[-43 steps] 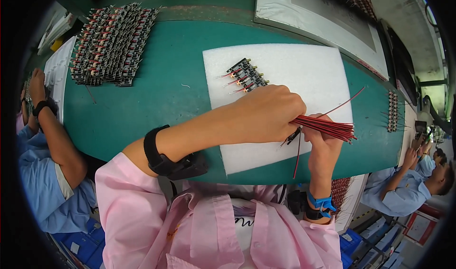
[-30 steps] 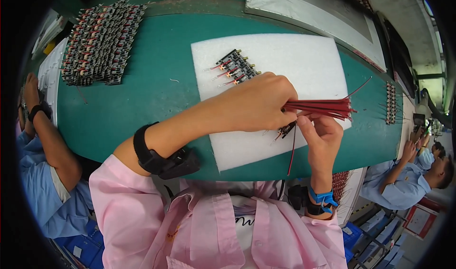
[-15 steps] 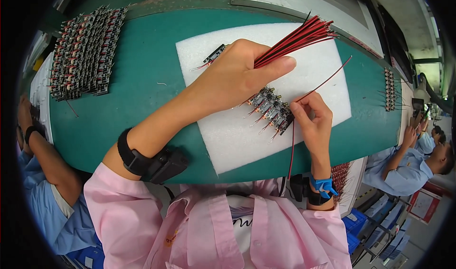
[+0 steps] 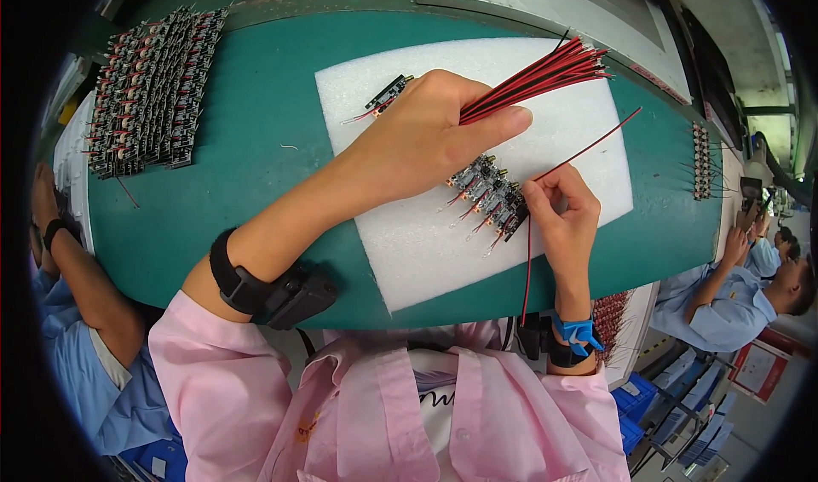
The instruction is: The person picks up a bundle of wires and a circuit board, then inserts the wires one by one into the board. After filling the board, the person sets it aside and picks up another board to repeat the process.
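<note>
My left hand [image 4: 439, 133] is closed around a bundle of red and black wires [image 4: 545, 77], whose ends fan out toward the far right. Below it, a strip of small circuit boards [image 4: 490, 194] with short red leads lies on a white foam sheet [image 4: 400, 261]. At the right end of that strip, my right hand [image 4: 564, 205] pinches a single red and black wire [image 4: 596, 141] between thumb and forefinger; one end points up and right, the other hangs down past the foam's near edge. Another small board [image 4: 388, 94] is partly hidden behind my left hand.
Stacked circuit-board strips [image 4: 153, 94] stand at the left of the green table [image 4: 264, 184]. A narrow strip of boards [image 4: 701, 160] lies at the right edge, and a grey metal frame [image 4: 545, 5] borders the back. People in blue sit at both sides.
My right hand has shifted very slightly right with its wire. The wire bundle in my left hand has tilted a little downward and right.
</note>
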Available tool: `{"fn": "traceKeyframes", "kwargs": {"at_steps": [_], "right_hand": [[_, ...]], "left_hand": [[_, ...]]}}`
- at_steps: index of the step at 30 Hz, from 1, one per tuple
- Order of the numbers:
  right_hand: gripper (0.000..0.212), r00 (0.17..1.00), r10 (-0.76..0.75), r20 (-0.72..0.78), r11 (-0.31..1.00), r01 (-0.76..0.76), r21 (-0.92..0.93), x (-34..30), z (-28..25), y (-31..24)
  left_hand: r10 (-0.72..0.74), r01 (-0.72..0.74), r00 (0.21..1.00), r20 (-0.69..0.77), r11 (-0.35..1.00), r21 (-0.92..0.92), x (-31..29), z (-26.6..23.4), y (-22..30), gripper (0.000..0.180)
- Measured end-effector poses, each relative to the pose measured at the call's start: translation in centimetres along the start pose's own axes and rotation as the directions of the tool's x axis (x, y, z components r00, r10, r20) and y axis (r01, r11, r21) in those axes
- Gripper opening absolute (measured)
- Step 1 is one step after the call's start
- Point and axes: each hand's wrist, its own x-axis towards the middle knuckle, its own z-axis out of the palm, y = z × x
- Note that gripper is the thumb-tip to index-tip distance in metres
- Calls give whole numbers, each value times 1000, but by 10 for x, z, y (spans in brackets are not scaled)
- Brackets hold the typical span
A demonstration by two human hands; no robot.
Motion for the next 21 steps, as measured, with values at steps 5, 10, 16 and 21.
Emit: {"fn": "traceKeyframes", "kwargs": {"at_steps": [5, 10, 16, 21], "right_hand": [[11, 1000, 23, 8, 999, -23, 31, -1, -1, 1], [10, 1000, -23, 17, 1000, 23, 5, -1, -1, 2], [10, 999, -22, 23, 1000, 22, 2, -2, -2, 3], [10, 999, -12, 31, 1000, 11, 12, -2, -1, 1]], "left_hand": [[-18, 18, 1000, 7, 1000, -1, 0, 1, -1, 36], [-25, 25, 1000, 2, 1000, 5, 0, 1, -2, 36], [-14, 14, 1000, -12, 1000, 7, 1, 1, -4, 36], [-9, 9, 1000, -12, 1000, 19, 1, 0, -5, 36]]}}
